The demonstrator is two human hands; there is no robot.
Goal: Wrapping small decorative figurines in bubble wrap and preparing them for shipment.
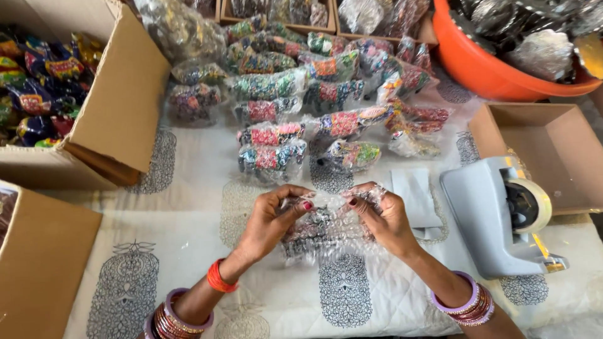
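My left hand [271, 220] and my right hand [384, 216] both grip a sheet of bubble wrap [326, 229] folded around a small dark painted figurine [312, 227], held just above the printed white cloth [207, 251]. Thumbs and fingers pinch the wrap's upper edge. The figurine shows only dimly through the plastic. Just beyond my hands lie several colourful figurines wrapped in bubble wrap [273, 157].
A grey tape dispenser [502, 216] stands at the right, next to an empty cardboard tray [553, 150]. An open box of unwrapped bright figurines [119, 107] sits at the left, another carton [38, 263] below it. An orange tub [490, 69] is far right.
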